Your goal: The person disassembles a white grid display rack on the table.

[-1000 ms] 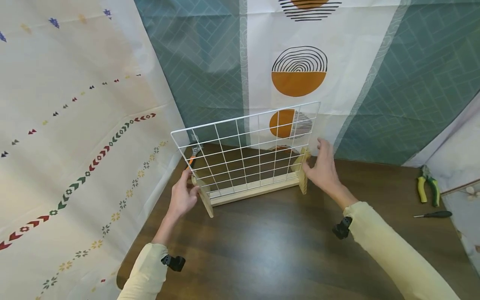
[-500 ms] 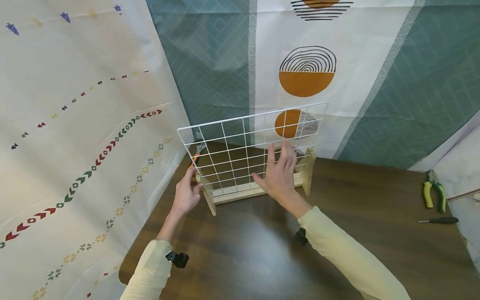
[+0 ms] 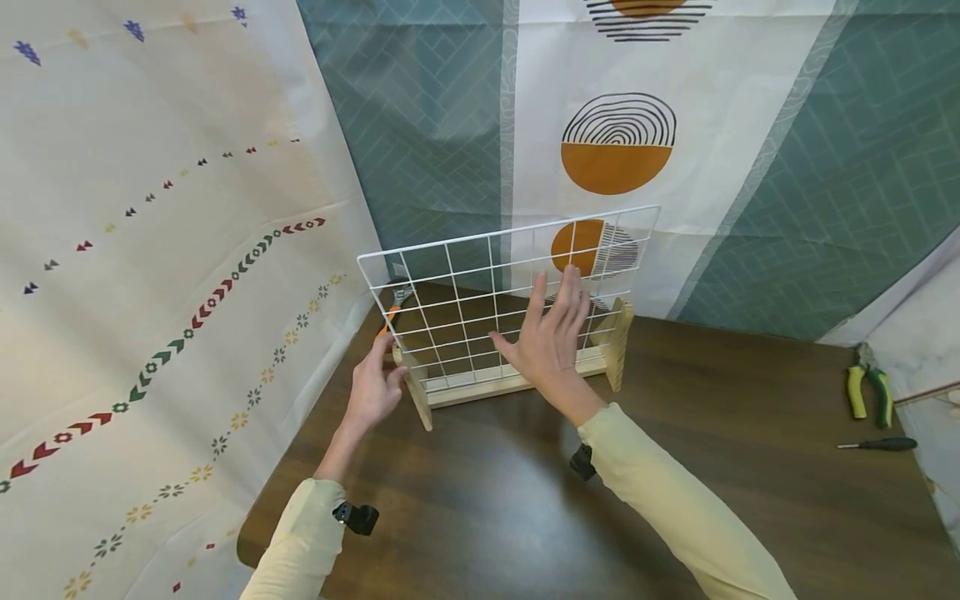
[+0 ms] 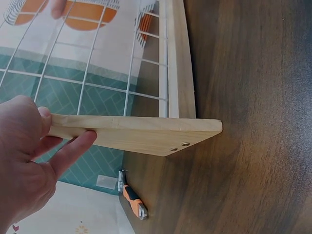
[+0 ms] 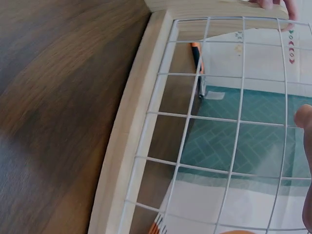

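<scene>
A white wire grid stands upright in a pale wooden frame. The frame has a low base bar, a left end panel and a right end panel. My left hand grips the upper part of the left end panel between thumb and fingers. Two screw heads show low on that panel's outer face. My right hand is spread in front of the grid right of centre, its fingers straight and pointing up, overlapping the wires in the head view.
A tool with an orange and black handle and metal head lies behind the left panel. Pliers with yellow and green handles and a screwdriver lie at the table's right. Patterned cloths hang behind and left of the brown table.
My right hand has left the right end panel and moved leftward in front of the grid, fingers spreading. The left hand keeps its grip. The head view has shifted slightly.
</scene>
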The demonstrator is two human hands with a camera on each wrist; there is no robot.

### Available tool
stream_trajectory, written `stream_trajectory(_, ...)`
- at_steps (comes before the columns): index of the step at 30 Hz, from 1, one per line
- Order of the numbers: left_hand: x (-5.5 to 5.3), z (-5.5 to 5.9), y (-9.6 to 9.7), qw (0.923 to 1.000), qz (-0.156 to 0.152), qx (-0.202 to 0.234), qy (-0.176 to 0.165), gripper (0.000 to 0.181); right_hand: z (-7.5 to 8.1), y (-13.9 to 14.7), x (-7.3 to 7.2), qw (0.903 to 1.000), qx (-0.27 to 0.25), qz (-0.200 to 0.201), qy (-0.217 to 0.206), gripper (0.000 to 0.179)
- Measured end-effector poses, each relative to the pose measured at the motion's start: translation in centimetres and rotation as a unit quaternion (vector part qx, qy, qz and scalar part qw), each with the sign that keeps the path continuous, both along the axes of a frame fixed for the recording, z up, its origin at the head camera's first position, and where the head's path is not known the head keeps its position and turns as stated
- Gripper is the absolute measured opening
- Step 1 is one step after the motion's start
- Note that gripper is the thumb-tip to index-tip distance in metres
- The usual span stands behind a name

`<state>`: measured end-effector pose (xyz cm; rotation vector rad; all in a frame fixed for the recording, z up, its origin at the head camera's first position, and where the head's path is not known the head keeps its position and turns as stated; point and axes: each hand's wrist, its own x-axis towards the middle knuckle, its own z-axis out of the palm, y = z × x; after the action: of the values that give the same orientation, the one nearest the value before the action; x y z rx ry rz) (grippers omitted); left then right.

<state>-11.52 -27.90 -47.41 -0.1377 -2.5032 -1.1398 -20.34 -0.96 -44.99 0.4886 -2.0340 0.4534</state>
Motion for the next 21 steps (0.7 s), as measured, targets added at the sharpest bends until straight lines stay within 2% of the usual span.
stream_trajectory(5,0.0,0.0,0.0,1.0000,0.003,0.002,-0.002,0.054,0.6,-0.6,-0.2,0.9993,-0.025,-0.014,-0.023,0.140)
stream_trajectory(11,0.0,-0.1,0.0,1.0000,0.004,0.000,0.004,0.055,1.4,-1.2,-0.1,0.9945,-0.052,-0.029,-0.087,0.140)
stream_trajectory(16,0.0,-0.1,-0.1,1.0000,0.005,-0.003,0.003,0.056,1.5,-1.3,0.1,0.9915,-0.061,-0.030,-0.111,0.130)
stream_trajectory(21,0.0,-0.1,-0.1,1.0000,0.005,0.002,0.001,0.057,0.8,-1.3,0.4,0.9918,-0.056,-0.028,-0.112,0.116)
